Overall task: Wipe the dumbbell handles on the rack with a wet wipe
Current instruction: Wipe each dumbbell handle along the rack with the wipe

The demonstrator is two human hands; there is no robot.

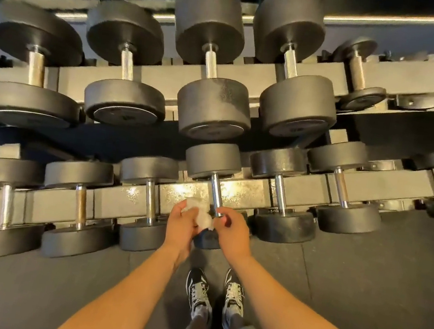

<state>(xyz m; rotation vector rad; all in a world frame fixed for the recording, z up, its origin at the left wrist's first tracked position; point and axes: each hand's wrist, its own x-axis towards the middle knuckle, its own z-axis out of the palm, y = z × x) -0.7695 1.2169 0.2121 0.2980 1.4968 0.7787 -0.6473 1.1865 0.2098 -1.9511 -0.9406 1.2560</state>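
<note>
A two-tier dumbbell rack [239,192] holds black dumbbells with chrome handles. Both my hands meet in front of the lower tier, at the near end of one chrome handle [215,195]. A crumpled white wet wipe [197,213] sits between them. My left hand [181,222] grips the wipe from the left. My right hand [230,229] pinches the wipe's right edge, close beside the handle's near end. The near head of that dumbbell [208,239] is mostly hidden behind my hands.
Neighbouring lower-tier handles stand to the left [150,201] and to the right [280,194]. Larger dumbbells [214,108] fill the upper tier above. My shoes [215,294] stand on dark rubber floor [361,282] just in front of the rack.
</note>
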